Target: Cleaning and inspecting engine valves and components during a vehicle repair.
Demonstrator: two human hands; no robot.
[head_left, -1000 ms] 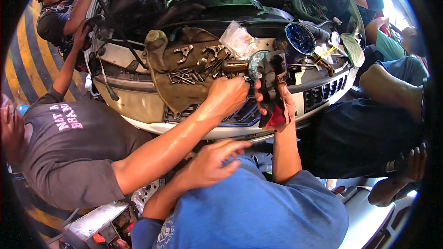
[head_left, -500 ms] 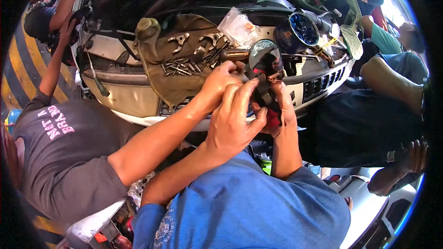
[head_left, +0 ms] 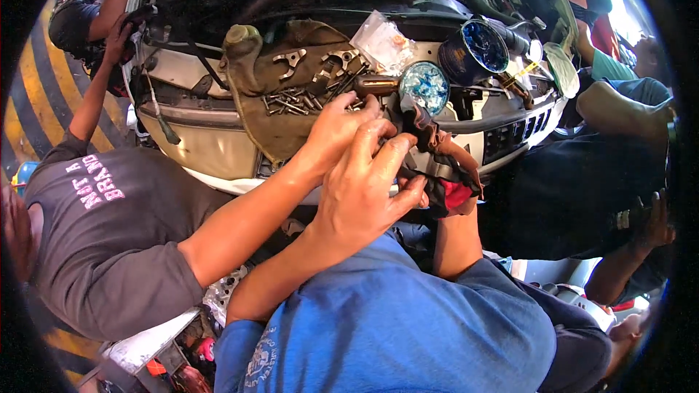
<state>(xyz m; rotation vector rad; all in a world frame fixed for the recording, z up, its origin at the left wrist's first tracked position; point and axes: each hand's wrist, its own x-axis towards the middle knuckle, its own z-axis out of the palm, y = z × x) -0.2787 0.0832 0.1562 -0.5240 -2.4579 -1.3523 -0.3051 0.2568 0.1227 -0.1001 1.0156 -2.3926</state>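
My left hand [head_left: 364,182] is half curled, thumb and fingertips against a grey and dark part [head_left: 429,165] whose kind I cannot make out. A dark rag [head_left: 451,182] with red patches lies bunched around that part. My right hand [head_left: 464,206] holds the rag and part from the right; its fingers are largely hidden by the cloth. Just beyond my left hand, a co-worker's hand [head_left: 338,135] reaches in from the left, its fingertips near the brown handle or bottle-like piece [head_left: 376,86]. A round lid [head_left: 425,89] smeared with blue grease lies behind the rag.
A brown cloth [head_left: 255,127] over the car's front carries several bolts [head_left: 291,100] and forked metal pieces [head_left: 290,62]. Beside them are a clear plastic bag [head_left: 382,42] and an open tin of blue grease [head_left: 484,47]. Co-workers crowd both sides; one wears a dark shirt [head_left: 124,240].
The rag and part have turned in my right hand, showing more cloth. The grease-smeared lid is now in fuller view. The co-worker's hand stays close to my left hand.
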